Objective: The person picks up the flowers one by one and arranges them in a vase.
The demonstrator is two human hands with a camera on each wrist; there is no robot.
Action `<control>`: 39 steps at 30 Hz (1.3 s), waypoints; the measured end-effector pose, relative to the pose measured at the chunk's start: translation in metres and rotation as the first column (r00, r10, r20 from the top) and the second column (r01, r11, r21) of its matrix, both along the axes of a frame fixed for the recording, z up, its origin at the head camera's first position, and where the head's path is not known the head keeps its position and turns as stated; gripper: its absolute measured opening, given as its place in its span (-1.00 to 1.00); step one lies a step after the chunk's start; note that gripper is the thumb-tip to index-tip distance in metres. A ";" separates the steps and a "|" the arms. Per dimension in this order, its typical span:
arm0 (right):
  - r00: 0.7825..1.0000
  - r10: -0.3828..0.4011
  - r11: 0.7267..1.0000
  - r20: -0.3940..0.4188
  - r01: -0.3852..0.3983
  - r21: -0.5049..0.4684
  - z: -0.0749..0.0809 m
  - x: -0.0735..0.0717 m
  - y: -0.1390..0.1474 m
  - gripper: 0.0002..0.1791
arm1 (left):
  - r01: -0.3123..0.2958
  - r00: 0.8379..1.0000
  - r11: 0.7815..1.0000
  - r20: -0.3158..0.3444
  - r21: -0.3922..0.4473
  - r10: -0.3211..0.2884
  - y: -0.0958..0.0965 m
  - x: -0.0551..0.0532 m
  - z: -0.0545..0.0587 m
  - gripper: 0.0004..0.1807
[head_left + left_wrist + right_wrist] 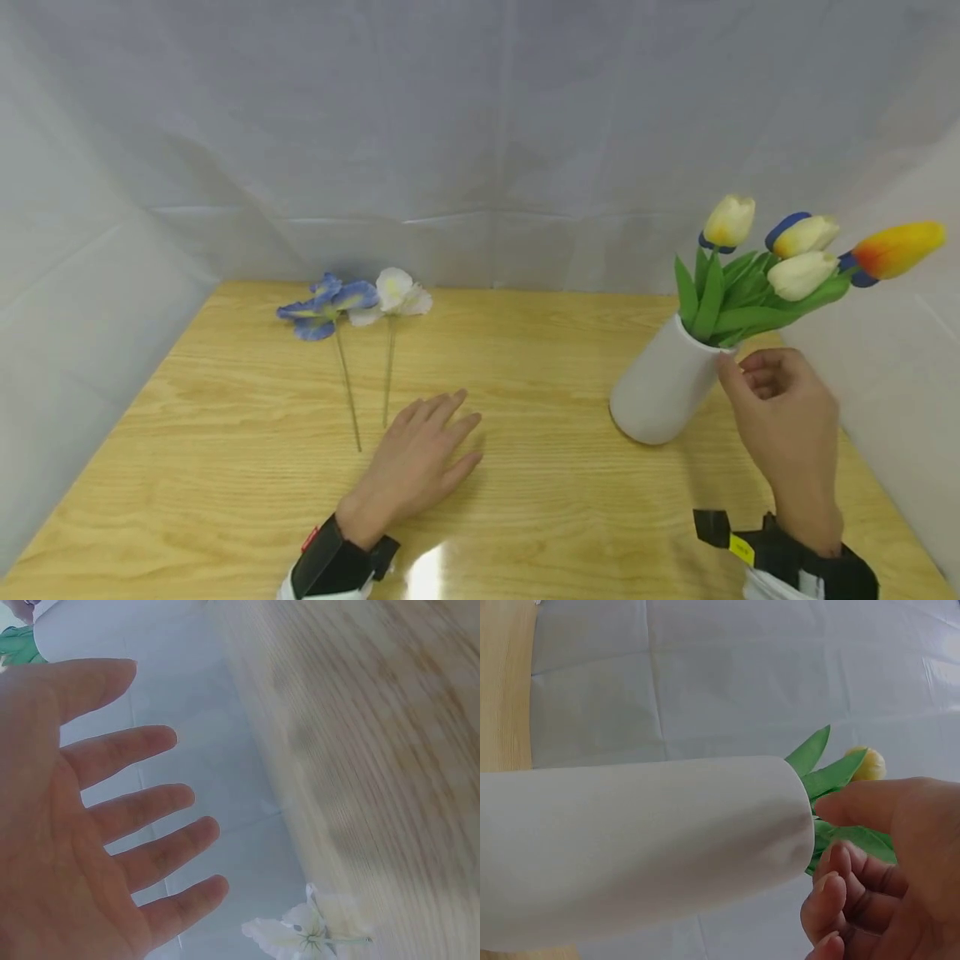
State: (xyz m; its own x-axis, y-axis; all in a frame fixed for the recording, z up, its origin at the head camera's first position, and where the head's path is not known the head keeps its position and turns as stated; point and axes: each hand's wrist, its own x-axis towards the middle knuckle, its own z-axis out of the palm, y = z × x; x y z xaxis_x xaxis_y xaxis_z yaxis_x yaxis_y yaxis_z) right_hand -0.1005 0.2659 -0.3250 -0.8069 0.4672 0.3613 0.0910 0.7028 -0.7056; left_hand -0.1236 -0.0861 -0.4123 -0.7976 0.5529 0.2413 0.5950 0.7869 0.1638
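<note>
At the right of the table, a white vase (660, 383) holds several tulips with green leaves (750, 300). The tulip heads are cream and blue, with one orange-yellow tulip (896, 250) leaning far right. Beside the vase's rim is my right hand (791, 408), its fingers loosely bent. In the right wrist view a gap shows between thumb (862, 804) and fingers, with nothing gripped; whether the thumb touches rim or leaves is unclear. My left hand (420, 458) spreads over the table's middle, holding nothing. Nearest it lie a white flower (397, 292) and a blue iris (326, 308).
The wooden table (540, 500) ends at a grey-white cloth backdrop (480, 150), which also rises at both sides. The thin stems (347, 392) of the two lying flowers point toward the front edge.
</note>
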 end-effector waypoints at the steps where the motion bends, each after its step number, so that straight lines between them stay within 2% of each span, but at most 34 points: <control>1: 1.000 0.010 1.000 -0.013 -0.010 -0.003 -0.001 0.000 -0.002 -0.65 | -0.004 1.000 1.000 -0.001 -0.002 0.004 -0.001 0.000 0.000 -0.50; 4: 0.998 0.054 0.998 -0.036 -0.055 -0.010 -0.004 0.001 -0.010 -0.71 | -0.015 1.000 1.000 -0.011 -0.008 0.015 -0.005 0.000 0.002 -0.50; 7: 0.990 0.133 0.991 -0.047 -0.133 0.000 -0.007 0.001 -0.020 -0.74 | -0.022 1.000 1.000 -0.012 -0.004 0.022 -0.009 0.000 0.003 -0.50; 12: 0.966 0.256 0.966 -0.028 -0.254 0.050 -0.014 -0.004 -0.043 -0.74 | -0.055 0.998 0.998 0.001 -0.003 0.055 -0.018 0.000 0.004 -0.49; 16: 0.939 0.345 0.937 -0.007 -0.344 0.061 -0.025 -0.013 -0.061 -0.73 | -0.078 0.997 0.997 0.000 -0.004 0.078 -0.026 0.001 0.004 -0.50; 21: 0.893 0.442 0.896 0.085 -0.444 0.002 -0.042 -0.028 -0.077 -0.65 | -0.103 0.995 0.995 0.001 -0.001 0.103 -0.036 0.001 0.005 -0.50; 24: 0.868 0.476 0.879 0.140 -0.476 -0.035 -0.052 -0.035 -0.084 -0.63 | -0.118 0.993 0.993 0.006 -0.006 0.118 -0.043 0.001 0.006 -0.50; 34: 0.832 0.514 0.856 0.209 -0.512 -0.070 -0.066 -0.045 -0.101 -0.66 | -0.155 0.988 0.988 0.008 -0.011 0.155 -0.055 -0.008 0.004 -0.49; 39: 0.826 0.524 0.850 0.209 -0.522 -0.071 -0.071 -0.046 -0.109 -0.70 | -0.180 0.984 0.984 0.004 -0.002 0.180 -0.060 -0.014 0.001 -0.48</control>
State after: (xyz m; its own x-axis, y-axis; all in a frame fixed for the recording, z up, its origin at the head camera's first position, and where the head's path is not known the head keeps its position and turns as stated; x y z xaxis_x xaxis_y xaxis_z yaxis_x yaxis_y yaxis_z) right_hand -0.1464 0.1572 -0.3962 -0.9876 -0.0441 0.1509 -0.1402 0.6807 -0.7190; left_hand -0.1374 -0.1466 -0.4114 -0.8850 0.4009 0.2369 0.4431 0.8813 0.1642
